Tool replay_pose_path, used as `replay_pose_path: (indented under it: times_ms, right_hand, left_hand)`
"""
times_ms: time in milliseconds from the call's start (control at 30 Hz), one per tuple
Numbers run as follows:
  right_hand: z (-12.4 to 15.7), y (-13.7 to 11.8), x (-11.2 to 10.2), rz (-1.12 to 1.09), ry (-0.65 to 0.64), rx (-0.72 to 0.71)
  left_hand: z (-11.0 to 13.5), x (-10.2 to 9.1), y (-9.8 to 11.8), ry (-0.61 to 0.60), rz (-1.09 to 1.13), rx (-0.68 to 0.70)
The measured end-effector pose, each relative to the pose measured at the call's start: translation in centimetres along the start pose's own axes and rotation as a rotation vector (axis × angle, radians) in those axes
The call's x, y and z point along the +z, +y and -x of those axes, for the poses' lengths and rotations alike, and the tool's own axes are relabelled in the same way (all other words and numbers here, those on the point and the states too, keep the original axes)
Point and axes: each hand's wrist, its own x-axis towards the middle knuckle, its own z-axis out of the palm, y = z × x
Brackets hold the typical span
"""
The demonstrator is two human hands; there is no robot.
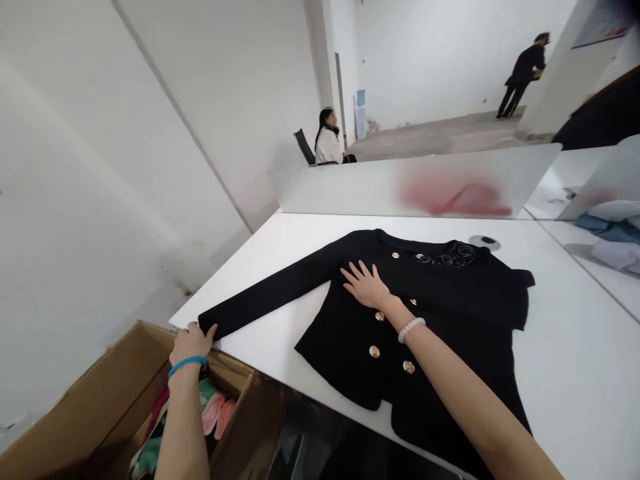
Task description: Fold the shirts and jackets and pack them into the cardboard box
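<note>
A black jacket (440, 293) with gold buttons lies spread face up on the white table (575, 360). Its left sleeve (270, 293) stretches out toward the table's corner. My left hand (191, 341), with a blue band on the wrist, grips the cuff end of that sleeve at the table edge. My right hand (366, 285), wearing a white bead bracelet, lies flat with fingers spread on the jacket near the armpit.
An open cardboard box (100, 407) with colourful clothes stands below the table's corner. A frosted partition (420, 187) lines the far edge. More clothes (613, 230) lie at the right. One person sits beyond; another stands far off.
</note>
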Motion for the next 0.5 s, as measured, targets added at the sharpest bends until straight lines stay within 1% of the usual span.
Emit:
replay_pose_path:
  times_ms: [67, 133, 200, 267, 333, 367, 400, 433, 467, 500]
  right_hand:
    - [0.1, 0.0, -0.1, -0.007, 0.014, -0.003]
    - [0.2, 0.0, -0.2, -0.023, 0.012, -0.002]
    - [0.3, -0.1, -0.3, -0.059, 0.001, 0.011]
    - [0.3, -0.3, -0.3, -0.127, -0.004, 0.03]
    - [0.1, -0.5, -0.9, -0.273, 0.029, 0.063]
    - [0.0, -0.5, -1.5, -0.398, 0.074, 0.09]
    - [-0.1, -0.4, -2.4, -0.568, 0.142, 0.122]
    - [-0.2, -0.2, -3.5, -0.783, 0.22, 0.156]
    - [-0.1, 0.3, -4.9, -1.031, 0.299, 0.187]
    - [0.0, 0.9, -6.5, -1.288, 0.368, 0.208]
  left_hand:
    - [0.0, -0.5, 0.7, -0.047, 0.03, 0.018]
    - [-0.1, -1.7, 1.7, -0.088, 0.063, 0.068]
    - [-0.2, -3.8, 3.1, -0.073, 0.082, 0.118]
    - [0.0, -7.0, 5.4, 0.007, 0.102, 0.167]
    - [0.9, -10.9, 9.0, 0.156, 0.146, 0.242]
    - [1.8, -12.9, 11.3, 0.25, 0.181, 0.297]
    - [2.9, -14.5, 14.0, 0.332, 0.22, 0.361]
    - [4.4, -15.8, 16.9, 0.419, 0.269, 0.464]
    - [6.2, -16.7, 20.0, 0.539, 0.38, 0.664]
    - [8.3, -16.9, 23.0, 0.579, 0.472, 0.878]
